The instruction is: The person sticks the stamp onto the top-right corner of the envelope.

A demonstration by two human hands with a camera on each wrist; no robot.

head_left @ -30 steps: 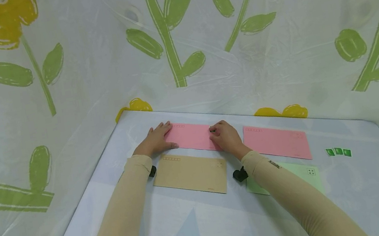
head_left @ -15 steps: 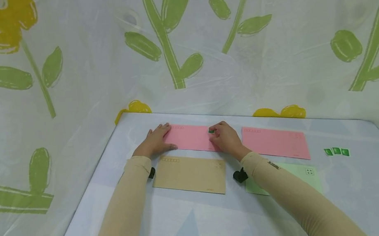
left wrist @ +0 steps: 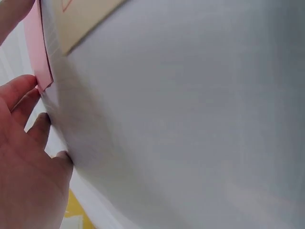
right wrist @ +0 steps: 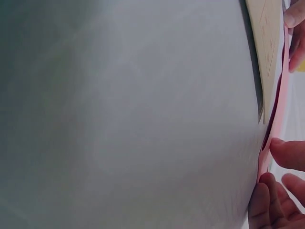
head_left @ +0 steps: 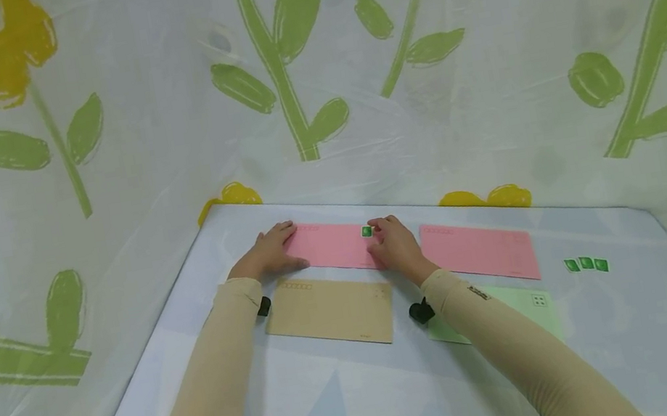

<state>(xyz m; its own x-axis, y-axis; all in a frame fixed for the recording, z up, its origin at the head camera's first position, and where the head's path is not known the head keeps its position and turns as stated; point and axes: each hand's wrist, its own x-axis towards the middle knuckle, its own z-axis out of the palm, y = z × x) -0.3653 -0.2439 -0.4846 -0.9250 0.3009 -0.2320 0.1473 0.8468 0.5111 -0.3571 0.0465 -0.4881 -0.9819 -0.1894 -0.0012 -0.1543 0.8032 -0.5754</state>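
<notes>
At the back of the table, a pink envelope [head_left: 335,246] lies flat between the two hands. A small green stamp [head_left: 367,231] sits at its upper right corner. My left hand [head_left: 269,252] rests at the envelope's left end with fingers spread; in the left wrist view its fingertips [left wrist: 32,82] touch the pink end. My right hand [head_left: 398,245] is at the right end, fingertips just beside the stamp. From the right wrist, the thumb [right wrist: 286,153] lies against the pink envelope and the other fingers touch its end, gripping nothing that I can see.
A tan envelope [head_left: 331,311] lies nearer, below the pink one. To the right are a second pink envelope [head_left: 480,251] and a green envelope [head_left: 522,305], partly under my right forearm. Three loose green stamps [head_left: 586,263] lie farther right. A flowered curtain [head_left: 160,119] rises behind the table.
My right fingers have drawn back slightly from the stamp, which was mostly hidden under them and now shows whole on the pink envelope. The left hand has stayed at the left end.
</notes>
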